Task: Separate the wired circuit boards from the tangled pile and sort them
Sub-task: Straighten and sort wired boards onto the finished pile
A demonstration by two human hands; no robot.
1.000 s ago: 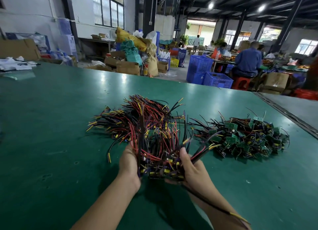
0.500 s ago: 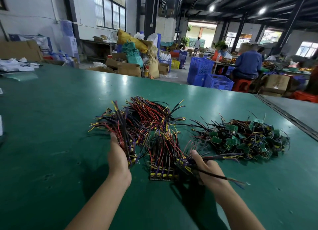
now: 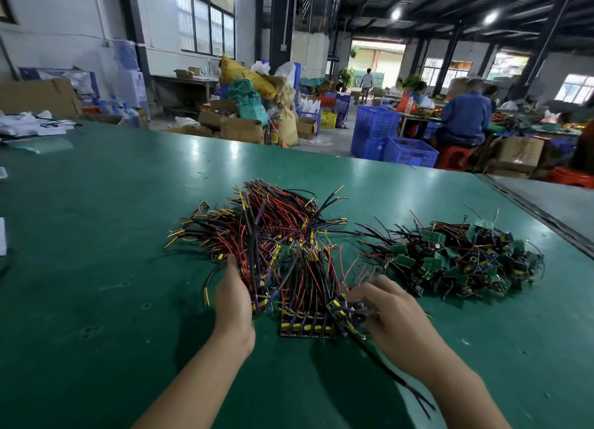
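Two hands at work, listed from the left.

1. Left hand (image 3: 233,303): closed round a bundle of wired boards (image 3: 254,268), their red, black and yellow leads standing up and away from the wrist.
2. Beyond both hands: sorted heap of wired boards (image 3: 273,213), leads lying roughly one way.
3. Between the hands: row of boards (image 3: 305,324) flat on the tabletop (image 3: 96,235), edges lined up, leads running toward the heap.
4. Right hand (image 3: 397,319): fingers curled on a small cluster of boards (image 3: 348,309), touching the row's right end.
5. Under the right forearm: black lead (image 3: 395,377), trailing toward the body.
6. Beyond and right of the right hand: tangled pile (image 3: 459,261) of green circuit boards, well apart from the row.

Risks, as judged: leads of the left bundle cross those of the row, so a lift may drag the row askew. The trailing lead may catch on the forearm and tug the cluster loose. Leads reaching from the tangled pile toward the heap could mix the two.

Surface: green matte tabletop, scuffed and pitted. Room: workshop hall with cardboard boxes (image 3: 241,128), blue crates (image 3: 408,152), a seated person (image 3: 463,120) at another bench.
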